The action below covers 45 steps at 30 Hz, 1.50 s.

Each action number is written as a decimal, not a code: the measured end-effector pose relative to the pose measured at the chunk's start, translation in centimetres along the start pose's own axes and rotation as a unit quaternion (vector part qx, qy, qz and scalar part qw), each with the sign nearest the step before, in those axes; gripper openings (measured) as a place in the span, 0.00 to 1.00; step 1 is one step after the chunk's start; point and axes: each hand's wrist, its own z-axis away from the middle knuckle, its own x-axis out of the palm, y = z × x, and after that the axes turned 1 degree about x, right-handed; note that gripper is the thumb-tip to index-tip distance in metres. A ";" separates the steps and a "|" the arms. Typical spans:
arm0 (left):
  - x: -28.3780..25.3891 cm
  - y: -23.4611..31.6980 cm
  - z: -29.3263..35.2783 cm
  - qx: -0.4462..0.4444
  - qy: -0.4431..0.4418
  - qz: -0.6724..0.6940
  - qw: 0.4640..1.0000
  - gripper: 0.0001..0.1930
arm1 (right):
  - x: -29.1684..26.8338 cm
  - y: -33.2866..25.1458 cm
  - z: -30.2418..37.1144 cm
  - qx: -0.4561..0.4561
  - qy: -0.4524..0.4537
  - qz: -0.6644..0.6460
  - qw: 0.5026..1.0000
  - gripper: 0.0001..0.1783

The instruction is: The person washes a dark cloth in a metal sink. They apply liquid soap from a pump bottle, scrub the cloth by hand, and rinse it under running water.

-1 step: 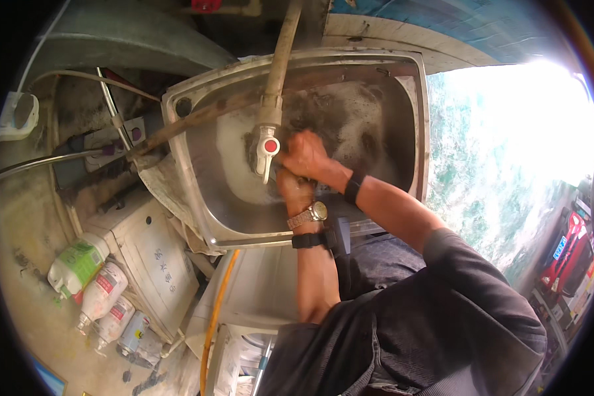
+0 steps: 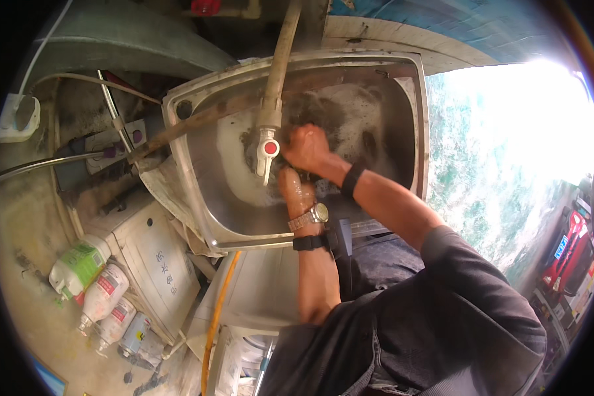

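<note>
Both my hands are down inside a metal sink [image 2: 208,214] with whitish, sudsy water [image 2: 234,135] in it. My right hand [image 2: 308,146] is closed, its fingers curled under; what it grips, if anything, is hidden. Just nearer to me is my left hand [image 2: 293,186], wet, with a metal watch [image 2: 308,216] on its wrist. Its fingers are hidden beside the tap and under my right hand. A dark patch [image 2: 303,109] shows in the water beyond my hands; I cannot tell what it is. Black bands [image 2: 352,179] circle both wrists.
A tap [image 2: 268,146] with a white lever and red centre hangs over the sink, close left of my hands. A brown pipe [image 2: 198,122] crosses the sink's left side. Several bottles [image 2: 105,290] stand at lower left, near a yellow hose [image 2: 218,313]. A bright wall lies right.
My right hand has shifted slightly up and away from my left hand, showing a little more of the left. The tap and sink look the same.
</note>
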 end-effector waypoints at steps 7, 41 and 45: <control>3.4 4.4 0.6 -0.086 0.189 0.069 0.976 0.10 | -4.5 10.5 -2.1 0.078 0.123 0.219 0.965 0.28; 3.4 5.7 4.4 -0.204 0.116 0.173 0.957 0.29 | -2.1 5.2 0.5 0.164 0.052 0.228 0.958 0.45; 3.3 6.3 3.8 -0.343 0.113 0.192 0.912 0.34 | 3.1 4.1 1.5 0.093 -0.100 -0.038 0.990 0.43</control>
